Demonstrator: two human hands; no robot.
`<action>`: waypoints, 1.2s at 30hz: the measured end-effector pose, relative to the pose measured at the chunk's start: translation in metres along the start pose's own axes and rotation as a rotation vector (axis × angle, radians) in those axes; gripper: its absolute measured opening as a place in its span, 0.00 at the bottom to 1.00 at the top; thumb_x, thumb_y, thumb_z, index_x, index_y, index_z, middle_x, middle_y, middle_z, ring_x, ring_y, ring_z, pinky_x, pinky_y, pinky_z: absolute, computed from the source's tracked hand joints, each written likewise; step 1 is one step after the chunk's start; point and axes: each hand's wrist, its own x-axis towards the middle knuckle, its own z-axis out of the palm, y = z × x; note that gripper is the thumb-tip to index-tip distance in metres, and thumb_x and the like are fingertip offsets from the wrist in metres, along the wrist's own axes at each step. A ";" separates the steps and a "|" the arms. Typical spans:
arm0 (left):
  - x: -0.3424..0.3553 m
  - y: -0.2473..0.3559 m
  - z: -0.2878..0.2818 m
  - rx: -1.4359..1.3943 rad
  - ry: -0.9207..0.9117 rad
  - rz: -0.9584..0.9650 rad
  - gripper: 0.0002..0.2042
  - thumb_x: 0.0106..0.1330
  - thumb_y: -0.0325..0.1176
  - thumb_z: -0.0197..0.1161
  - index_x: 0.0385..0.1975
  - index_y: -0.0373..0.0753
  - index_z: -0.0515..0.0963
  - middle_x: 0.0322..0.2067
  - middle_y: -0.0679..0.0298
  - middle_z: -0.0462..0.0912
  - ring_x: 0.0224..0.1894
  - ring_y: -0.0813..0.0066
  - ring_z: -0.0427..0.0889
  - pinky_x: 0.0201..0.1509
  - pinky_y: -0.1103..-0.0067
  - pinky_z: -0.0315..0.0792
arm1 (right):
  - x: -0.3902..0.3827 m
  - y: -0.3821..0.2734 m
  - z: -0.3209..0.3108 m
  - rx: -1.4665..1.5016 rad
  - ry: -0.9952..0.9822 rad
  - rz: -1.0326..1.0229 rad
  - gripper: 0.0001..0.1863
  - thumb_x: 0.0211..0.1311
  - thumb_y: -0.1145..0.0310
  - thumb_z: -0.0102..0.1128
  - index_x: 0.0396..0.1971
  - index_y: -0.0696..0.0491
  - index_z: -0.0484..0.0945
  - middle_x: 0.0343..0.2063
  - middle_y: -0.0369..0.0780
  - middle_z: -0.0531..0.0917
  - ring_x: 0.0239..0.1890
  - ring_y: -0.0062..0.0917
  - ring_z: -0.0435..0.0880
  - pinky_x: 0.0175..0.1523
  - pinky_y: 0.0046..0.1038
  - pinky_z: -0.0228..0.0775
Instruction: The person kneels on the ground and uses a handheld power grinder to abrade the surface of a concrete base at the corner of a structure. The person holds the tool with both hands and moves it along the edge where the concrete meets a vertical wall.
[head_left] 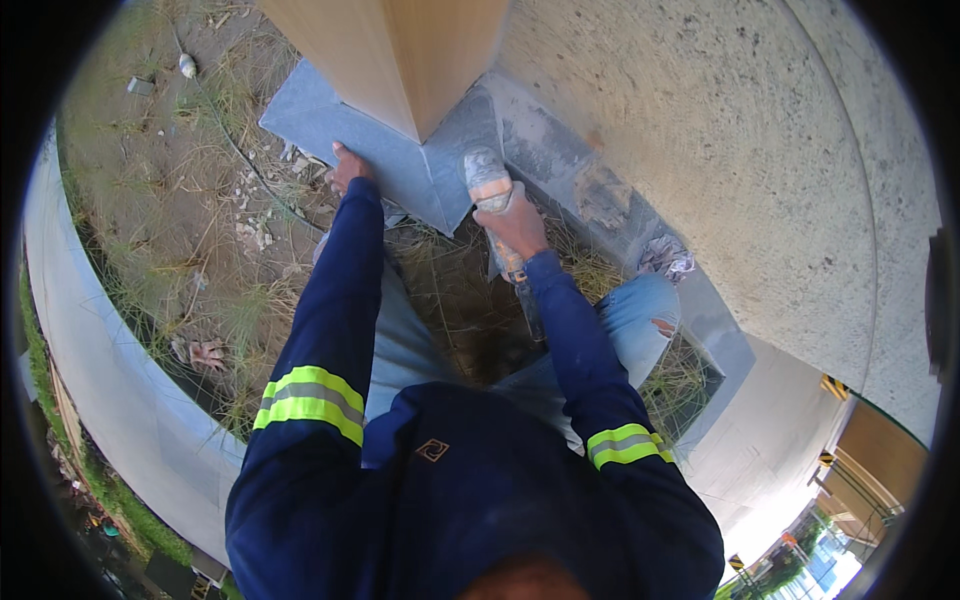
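1. I look down at a grey slab (pixel 375 140) lying around the foot of a wood-coloured column (pixel 400 60); one corner of the slab points back toward me.
2. My left grip (pixel 350 170) is on the slab's near left edge, between its far left corner and the corner closest to me. The fingers bend at the edge; I cannot tell whether they are clamped on it or just resting.
3. My right grip (pixel 515 224) is closed around the body of a dusty, orange-and-grey power tool (pixel 487 178). The tool's head is over the slab's right side, right of the near corner; I cannot tell if it touches the surface.
4. My navy sleeves (pixel 345 270) carry bright yellow reflective bands, and my jeans (pixel 640 305) are torn at the right knee.
5. Left of the slab is bare soil (pixel 150 230) with dry grass, pale rubble and a thin cable (pixel 235 145).
6. To the right rises a speckled, pale wall (pixel 720 130); a crumpled wad (pixel 665 257) lies near its foot.
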 end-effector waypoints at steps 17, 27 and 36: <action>-0.088 0.018 0.000 0.151 0.314 -0.061 0.48 0.68 0.73 0.51 0.59 0.22 0.75 0.51 0.33 0.83 0.56 0.35 0.82 0.64 0.52 0.73 | 0.055 0.015 -0.060 -0.086 -0.041 0.006 0.40 0.48 0.49 0.75 0.54 0.59 0.68 0.41 0.54 0.86 0.43 0.51 0.88 0.49 0.46 0.79; -0.097 0.026 -0.002 0.195 0.329 -0.085 0.48 0.70 0.72 0.49 0.61 0.20 0.74 0.53 0.32 0.82 0.57 0.35 0.82 0.66 0.54 0.72 | 0.032 -0.021 -0.026 -0.095 -0.264 -0.002 0.39 0.50 0.50 0.73 0.55 0.58 0.66 0.37 0.53 0.87 0.40 0.51 0.89 0.47 0.47 0.80; -0.094 0.026 -0.007 0.231 0.334 -0.094 0.50 0.70 0.73 0.48 0.64 0.21 0.72 0.54 0.33 0.82 0.58 0.36 0.82 0.67 0.56 0.72 | 0.039 -0.040 -0.033 -0.198 -0.299 -0.041 0.38 0.51 0.53 0.73 0.55 0.58 0.66 0.39 0.55 0.87 0.41 0.52 0.89 0.47 0.48 0.80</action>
